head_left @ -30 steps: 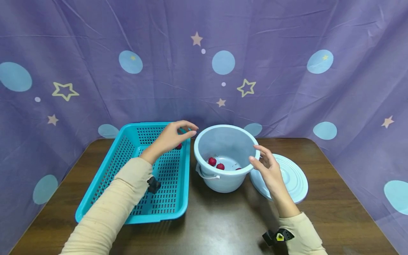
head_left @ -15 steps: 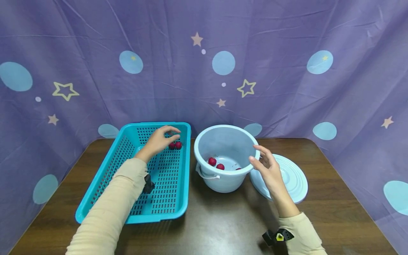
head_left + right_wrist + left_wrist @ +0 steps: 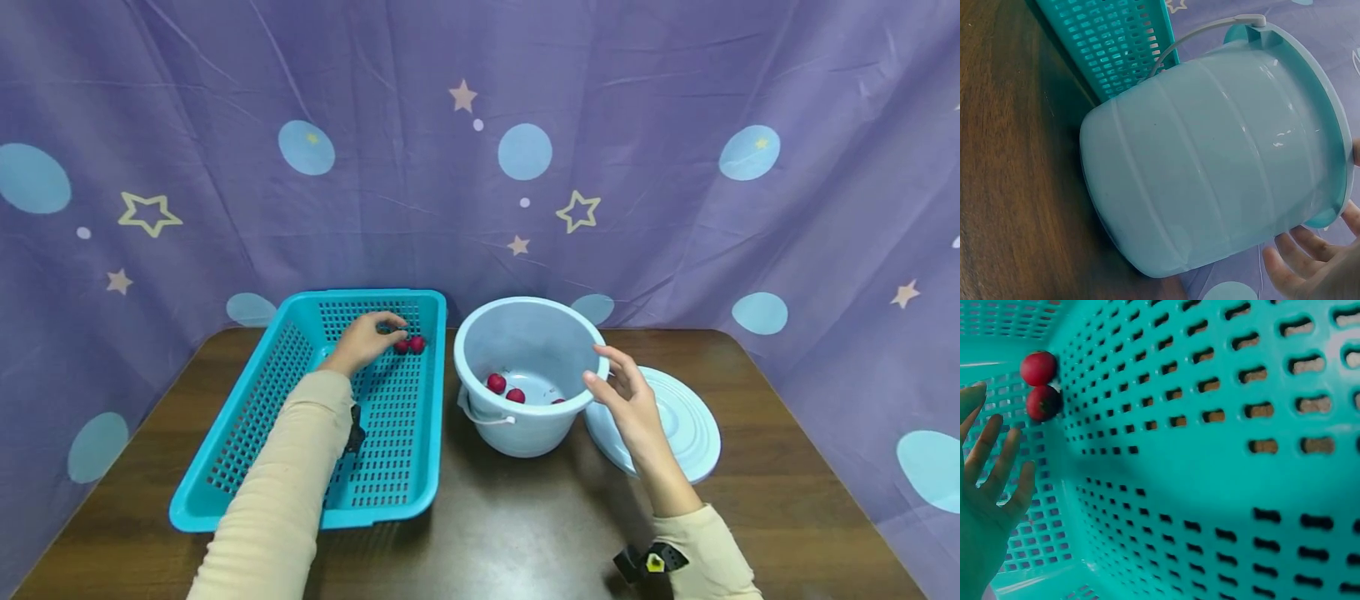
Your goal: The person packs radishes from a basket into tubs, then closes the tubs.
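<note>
My left hand [image 3: 365, 340] is inside the far part of a turquoise perforated basket [image 3: 435, 433], with its thumb and index apart. Two small round red fruits lie side by side just past its fingertips; the left wrist view shows one red fruit [image 3: 1038, 368] touching another [image 3: 1044, 403], both apart from the spread fingers. My right hand [image 3: 633, 408] holds the rim of a pale blue bucket [image 3: 525, 429] at its right side. In the right wrist view, the fingers lie against the outside beneath the rim. Inside the bucket are red fruits [image 3: 497, 383], one partly hidden by the near rim.
A round pale blue lid [image 3: 686, 429] lies on the brown wooden table [image 3: 487, 533], right of the bucket and partly behind the right hand. The bucket's white handle [image 3: 487, 418] hangs at its left front. A purple patterned cloth [image 3: 420, 167] hangs behind the table.
My left hand has moved left from beside the bucket's rim, then lowered into the basket towards the two red fruits. The right hand has stayed at the bucket's rim.
</note>
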`<state>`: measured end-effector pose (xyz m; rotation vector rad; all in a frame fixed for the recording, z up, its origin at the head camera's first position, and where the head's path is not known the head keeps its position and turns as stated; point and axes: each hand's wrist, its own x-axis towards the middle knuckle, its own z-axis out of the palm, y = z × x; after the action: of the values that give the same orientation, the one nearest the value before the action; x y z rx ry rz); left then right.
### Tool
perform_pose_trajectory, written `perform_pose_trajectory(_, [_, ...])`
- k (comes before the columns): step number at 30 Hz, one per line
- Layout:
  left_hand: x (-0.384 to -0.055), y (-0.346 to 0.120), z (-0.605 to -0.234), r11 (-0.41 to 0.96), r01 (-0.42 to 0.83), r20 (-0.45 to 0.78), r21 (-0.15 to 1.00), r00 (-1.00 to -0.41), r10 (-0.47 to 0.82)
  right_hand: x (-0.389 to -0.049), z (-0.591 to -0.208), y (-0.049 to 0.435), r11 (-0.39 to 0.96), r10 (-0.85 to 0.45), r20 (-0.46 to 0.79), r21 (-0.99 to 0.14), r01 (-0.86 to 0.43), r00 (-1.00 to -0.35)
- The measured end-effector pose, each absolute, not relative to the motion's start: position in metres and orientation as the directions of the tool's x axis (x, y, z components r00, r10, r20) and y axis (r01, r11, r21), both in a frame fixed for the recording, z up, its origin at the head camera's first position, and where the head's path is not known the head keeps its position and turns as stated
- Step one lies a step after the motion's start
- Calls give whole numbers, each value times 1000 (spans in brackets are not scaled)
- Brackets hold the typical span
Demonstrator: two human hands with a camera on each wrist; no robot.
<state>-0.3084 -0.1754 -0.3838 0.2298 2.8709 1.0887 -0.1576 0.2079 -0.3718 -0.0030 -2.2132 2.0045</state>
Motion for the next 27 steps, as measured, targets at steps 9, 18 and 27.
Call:
perform_pose_trajectory(9, [-313, -178, -400, 785, 71, -53, 616, -990, 131, -158, -374, 205, 66, 101, 135, -989, -129, -986])
perform_pose_trajectory(18, [-313, -173, -407, 826, 76, -15, 558, -995, 102, -159, -374, 206, 80, 106, 126, -990, -117, -986])
perform_pose_trajectory(27, [-312, -169, -413, 870, 26, -35, 493, -998, 50, -159, -372, 209, 89, 107, 117, -990, -108, -987])
